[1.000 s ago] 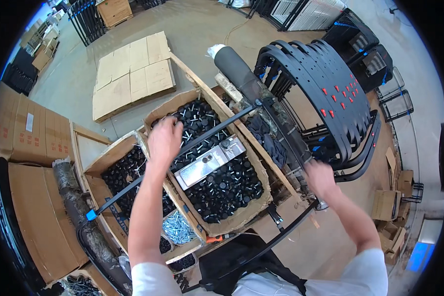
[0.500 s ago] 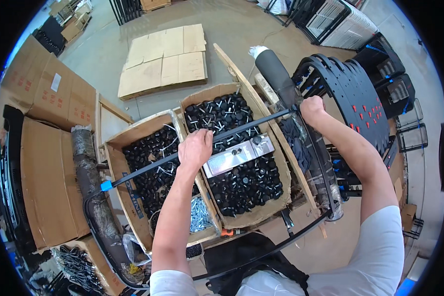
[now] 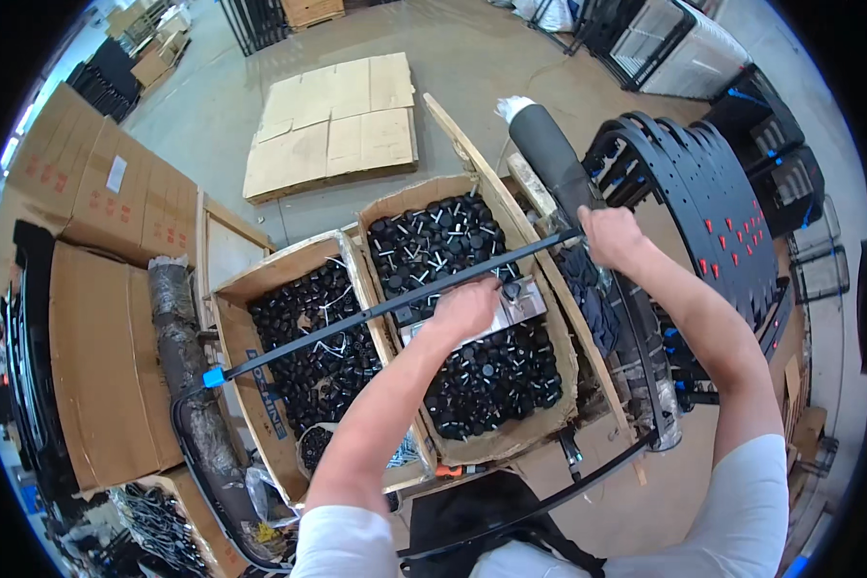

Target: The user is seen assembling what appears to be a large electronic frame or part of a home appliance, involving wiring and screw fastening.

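A black metal frame [image 3: 424,291] with a long straight bar and a bent tube spans the boxes before me. My right hand [image 3: 612,237] is closed round its right corner. A blue piece [image 3: 214,377] covers the left corner. My left hand [image 3: 467,308] is just below the bar, over a shiny metal plate [image 3: 527,301], its fingers bent near a black round part on the plate. What those fingers hold is hidden. Under the plate lie many black threaded knobs [image 3: 491,378] in a cardboard-lined box.
A second box [image 3: 229,332] of black caps stands left, with silver screws [image 3: 402,453] in its near corner. Wrapped rollers [image 3: 178,337] flank the boxes. Curved black panels with red pieces [image 3: 708,193] stand right. Flattened cardboard [image 3: 332,125] lies ahead; cartons [image 3: 96,193] stack at left.
My left hand has let go of the bar and moved right, to the plate. My right hand stays at the frame's right corner. The view has shifted slightly.
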### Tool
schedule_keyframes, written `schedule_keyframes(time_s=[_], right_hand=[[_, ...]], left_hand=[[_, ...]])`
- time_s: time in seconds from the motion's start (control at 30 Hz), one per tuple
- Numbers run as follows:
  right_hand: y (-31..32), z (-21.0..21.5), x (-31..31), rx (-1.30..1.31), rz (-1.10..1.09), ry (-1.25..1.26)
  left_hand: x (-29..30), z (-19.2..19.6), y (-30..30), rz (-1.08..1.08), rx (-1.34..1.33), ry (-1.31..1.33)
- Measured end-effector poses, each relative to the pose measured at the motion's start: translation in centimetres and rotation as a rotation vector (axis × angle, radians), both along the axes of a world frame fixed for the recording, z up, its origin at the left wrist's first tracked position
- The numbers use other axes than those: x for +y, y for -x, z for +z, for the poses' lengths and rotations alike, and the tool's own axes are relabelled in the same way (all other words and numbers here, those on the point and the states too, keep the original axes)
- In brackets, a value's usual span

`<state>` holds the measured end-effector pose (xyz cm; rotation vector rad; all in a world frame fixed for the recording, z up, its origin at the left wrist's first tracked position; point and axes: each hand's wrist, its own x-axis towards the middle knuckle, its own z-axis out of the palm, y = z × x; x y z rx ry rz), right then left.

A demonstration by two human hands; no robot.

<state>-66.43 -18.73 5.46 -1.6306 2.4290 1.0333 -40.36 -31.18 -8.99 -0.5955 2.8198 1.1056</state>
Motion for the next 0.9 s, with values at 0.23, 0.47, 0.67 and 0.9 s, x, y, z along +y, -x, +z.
schedule_keyframes(time_s=[0.23, 0.47, 0.67, 0.9], right_hand=[[1.0, -1.1, -0.7, -0.135, 0.007, 0.152], [2.5, -2.2, 1.3, -0.167, 0.026, 0.304], [1.0, -2.5, -0.1, -0.21, -0.23, 0.259], [-0.1, -3.3, -0.4, -0.343, -0.611, 0.469]], left_hand=[[-5.1, -8.1, 6.2, 0.254, 0.147, 0.447], [-4.1, -7.5, 8.6, 0.335, 0.115, 0.362], [-4.4, -7.3, 8.0, 0.328, 0.098, 0.343], [-3.8, -8.8, 6.9, 0.388, 0.134, 0.478]])
